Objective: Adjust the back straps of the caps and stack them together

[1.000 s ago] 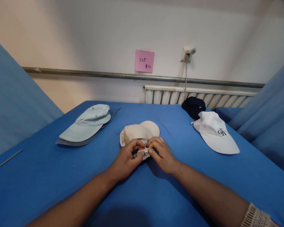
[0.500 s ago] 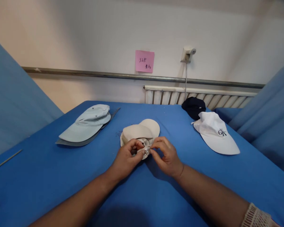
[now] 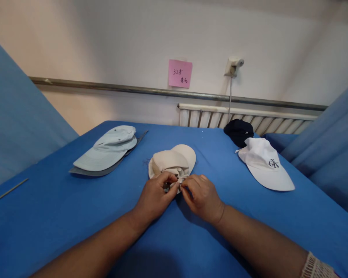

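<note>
A beige baseball cap [image 3: 169, 159] lies in front of me on the blue sheet, its brim pointing away. My left hand [image 3: 156, 197] pinches the cap's near edge, around the back strap, between thumb and fingers. Close against it, my right hand [image 3: 202, 197] is closed in a pinch on the same strap area. The fingertips of both hands almost meet and cover the strap and its metal buckle.
On the left, a pale blue cap [image 3: 104, 150] rests on a dark grey one [image 3: 100, 172]. A white cap [image 3: 263, 164] and a black cap [image 3: 238, 132] sit at the right. A thin stick [image 3: 8, 192] lies at the left edge. Behind are a radiator [image 3: 205, 117] and a rail [image 3: 133, 89].
My right hand has turned inward and closed nearer the left fingertips. The metal buckle, visible before, is now hidden by the fingers. The view has shifted slightly.
</note>
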### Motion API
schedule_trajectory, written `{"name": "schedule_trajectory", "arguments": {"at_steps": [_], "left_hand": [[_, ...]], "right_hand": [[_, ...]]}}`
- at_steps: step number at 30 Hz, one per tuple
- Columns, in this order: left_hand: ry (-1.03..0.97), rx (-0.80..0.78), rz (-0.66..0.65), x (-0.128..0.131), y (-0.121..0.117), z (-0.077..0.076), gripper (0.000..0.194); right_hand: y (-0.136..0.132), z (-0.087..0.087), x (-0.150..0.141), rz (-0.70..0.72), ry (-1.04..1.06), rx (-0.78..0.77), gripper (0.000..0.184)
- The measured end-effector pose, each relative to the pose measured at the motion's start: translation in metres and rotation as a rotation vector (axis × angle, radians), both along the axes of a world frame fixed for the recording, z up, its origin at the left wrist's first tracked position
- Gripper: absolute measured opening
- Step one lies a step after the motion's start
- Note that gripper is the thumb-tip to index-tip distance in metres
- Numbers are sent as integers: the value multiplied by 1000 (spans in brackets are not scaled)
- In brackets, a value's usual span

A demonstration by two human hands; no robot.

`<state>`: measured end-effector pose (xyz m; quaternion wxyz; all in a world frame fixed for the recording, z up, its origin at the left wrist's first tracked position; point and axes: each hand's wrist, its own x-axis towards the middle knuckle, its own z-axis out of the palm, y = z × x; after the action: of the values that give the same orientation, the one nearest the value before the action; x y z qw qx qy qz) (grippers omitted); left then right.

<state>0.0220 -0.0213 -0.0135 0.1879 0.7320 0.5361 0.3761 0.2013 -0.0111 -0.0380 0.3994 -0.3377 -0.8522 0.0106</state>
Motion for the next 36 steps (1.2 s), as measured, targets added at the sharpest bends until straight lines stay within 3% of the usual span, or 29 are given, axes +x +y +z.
{"name": "schedule_trajectory", "arguments": {"at_steps": [2,5,8,11,18,28,36], "left_hand": [[52,9,-8,0,-1,1,7],[134,17,-26,1,-2,1,11],[169,12,-45,1,-2,1,14],[145,0,-57,0,0,0,15],[-38,-63,-94,0,1,2,14],[105,-95,-78,7,0,-3,21],[233,-39,-110,8,0,-3,33]], "right_hand": [[0,-3,-2,-22,40,-104,14],[5,-12,-8,-32,302,-471,9],[12,-18,-12,50,652,-865,16],[16,-13,-12,167,849,-1081,28],[14,3,-6,194,924,-1224,32],[16,-14,-17,81,894,-1110,28],[3,11,-6,206,1008,-1532,29]]}}
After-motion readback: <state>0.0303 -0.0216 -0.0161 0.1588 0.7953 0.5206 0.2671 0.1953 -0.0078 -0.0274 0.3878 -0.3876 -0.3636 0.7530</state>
